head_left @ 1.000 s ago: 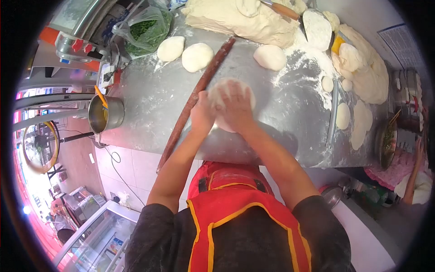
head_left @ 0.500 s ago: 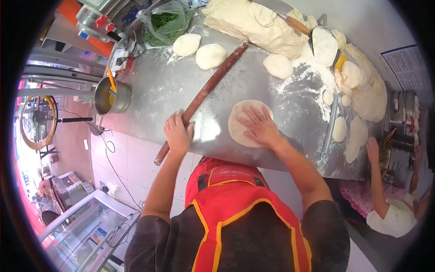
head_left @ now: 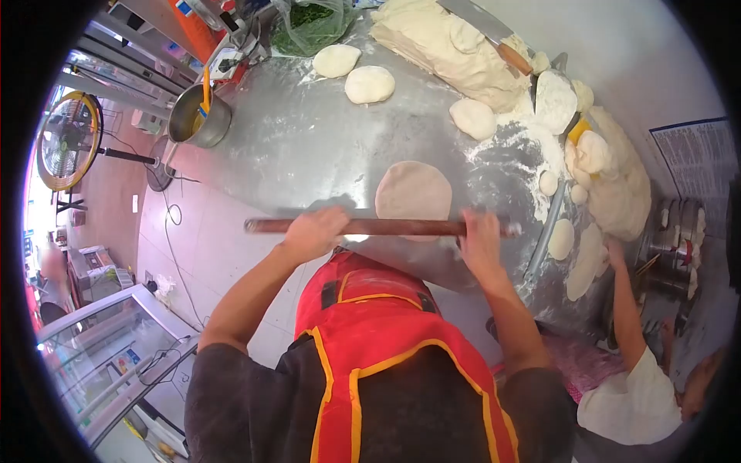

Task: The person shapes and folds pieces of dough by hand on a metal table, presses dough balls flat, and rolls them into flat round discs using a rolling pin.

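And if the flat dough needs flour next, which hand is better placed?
Probably the right hand: it holds the rolling pin on the side nearer the loose flour. The left hand holds it farther off.

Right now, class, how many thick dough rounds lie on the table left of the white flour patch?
3: first round near the bag of greens, second round next to it, third round by the flour. The flat dough partly beneath the rolling pin isn't counted. None look hidden.
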{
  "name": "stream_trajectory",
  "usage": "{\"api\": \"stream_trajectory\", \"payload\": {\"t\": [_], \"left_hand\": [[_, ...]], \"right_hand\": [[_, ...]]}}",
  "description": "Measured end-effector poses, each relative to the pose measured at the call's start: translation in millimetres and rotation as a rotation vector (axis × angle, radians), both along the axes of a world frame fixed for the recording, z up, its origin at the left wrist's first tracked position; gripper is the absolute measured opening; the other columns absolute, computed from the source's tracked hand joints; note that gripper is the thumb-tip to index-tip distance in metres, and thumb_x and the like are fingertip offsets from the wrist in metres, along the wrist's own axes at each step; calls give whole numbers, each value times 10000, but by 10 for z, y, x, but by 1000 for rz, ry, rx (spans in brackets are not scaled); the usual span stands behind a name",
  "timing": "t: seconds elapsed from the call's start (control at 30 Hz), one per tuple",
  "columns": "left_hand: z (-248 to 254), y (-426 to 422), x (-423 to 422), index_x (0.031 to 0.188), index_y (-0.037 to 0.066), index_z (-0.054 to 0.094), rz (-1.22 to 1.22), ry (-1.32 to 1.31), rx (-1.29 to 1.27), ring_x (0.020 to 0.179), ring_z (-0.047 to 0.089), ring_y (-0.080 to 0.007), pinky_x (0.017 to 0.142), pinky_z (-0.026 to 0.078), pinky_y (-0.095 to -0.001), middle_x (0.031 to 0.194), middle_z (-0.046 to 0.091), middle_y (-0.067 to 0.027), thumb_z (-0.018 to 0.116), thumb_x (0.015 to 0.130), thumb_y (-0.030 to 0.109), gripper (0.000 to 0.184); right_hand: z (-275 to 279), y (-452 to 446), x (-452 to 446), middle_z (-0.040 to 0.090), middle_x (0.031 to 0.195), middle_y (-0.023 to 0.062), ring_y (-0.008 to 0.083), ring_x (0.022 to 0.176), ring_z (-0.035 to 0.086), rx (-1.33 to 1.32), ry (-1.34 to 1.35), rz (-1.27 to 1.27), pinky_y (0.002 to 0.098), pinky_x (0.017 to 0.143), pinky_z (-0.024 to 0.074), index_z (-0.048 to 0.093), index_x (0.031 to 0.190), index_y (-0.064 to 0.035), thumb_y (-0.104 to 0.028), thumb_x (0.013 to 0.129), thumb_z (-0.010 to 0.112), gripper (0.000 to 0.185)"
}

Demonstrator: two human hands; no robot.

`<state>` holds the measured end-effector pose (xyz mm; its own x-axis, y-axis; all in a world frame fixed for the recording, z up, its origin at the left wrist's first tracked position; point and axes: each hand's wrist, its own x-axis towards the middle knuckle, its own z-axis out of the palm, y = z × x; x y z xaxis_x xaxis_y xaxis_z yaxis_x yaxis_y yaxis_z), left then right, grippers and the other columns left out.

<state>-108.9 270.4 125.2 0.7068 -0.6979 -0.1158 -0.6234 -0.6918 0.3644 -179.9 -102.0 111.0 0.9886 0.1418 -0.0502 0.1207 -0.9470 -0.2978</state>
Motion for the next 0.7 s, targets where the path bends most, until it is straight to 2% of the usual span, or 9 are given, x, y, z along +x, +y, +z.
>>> {"api": "stream_trajectory", "payload": {"t": [0.03,0.1,0.23,0.27,0.3,0.33,0.43,0.57,0.7], "left_hand": [[14,-149,102,1062,73,529,-59,17,32,943,599,-296,771,505,-444,1009,572,-98,654,795,208,325],[-4,-320,353,1116,62,538,-103,1,8,1023,586,-291,892,469,-437,1061,589,-95,652,808,223,365],[-312,-354,383,1281,49,519,51,-106,-172,1219,518,-291,1096,344,-441,1258,575,-117,650,841,264,506],[-497,-354,343,1372,49,473,167,-111,-97,1374,378,-281,1169,228,-451,1408,493,-126,618,879,314,578],[-506,-431,409,1385,50,458,175,-137,-83,1392,349,-280,1171,216,-460,1430,470,-123,608,887,332,592],[-481,-575,554,1398,50,443,182,-167,-70,1410,320,-280,1173,203,-468,1452,447,-119,597,894,350,606],[-474,-1095,1188,1453,60,365,122,-304,116,1458,220,-262,1183,146,-489,1529,346,-99,521,934,434,658],[-600,-1818,2182,1487,90,315,116,-405,-40,1475,162,-255,1184,99,-502,1584,238,-91,387,985,484,642],[-604,-1681,2030,1482,70,320,107,-374,-61,1477,155,-262,1191,81,-492,1583,236,-107,372,986,501,659]], "right_hand": [[-89,-98,-142,555,1293,158,383,1189,504,6,188,-55,509,1039,342,516,1276,-57,-118,801,697,512],[-109,-154,-541,595,1212,144,376,1125,531,59,149,-180,503,1012,352,544,1219,-56,-103,791,694,456],[-140,187,-1035,508,1351,170,373,1267,454,-69,-40,-412,558,1081,270,480,1327,-53,-167,832,656,537],[-186,335,-1041,476,1390,181,373,1309,422,-134,-38,-495,574,1100,238,450,1367,-48,-208,866,629,556],[-244,394,-1041,443,1429,192,374,1351,389,-201,-32,-580,591,1120,206,421,1406,-43,-250,899,603,577],[-382,296,-938,336,1518,181,369,1422,284,-172,-156,-553,616,1137,121,323,1472,-37,-361,975,465,610],[-446,-190,-295,297,1541,185,368,1434,254,-270,-34,-635,612,1143,107,291,1492,-38,-384,1008,358,599],[-419,-791,604,293,1542,197,369,1436,250,-324,-224,-692,593,1148,122,281,1501,-41,-314,1004,377,575],[-410,-667,438,307,1528,216,369,1433,257,-303,-227,-591,578,1151,141,301,1488,-20,-291,993,403,574]]}}
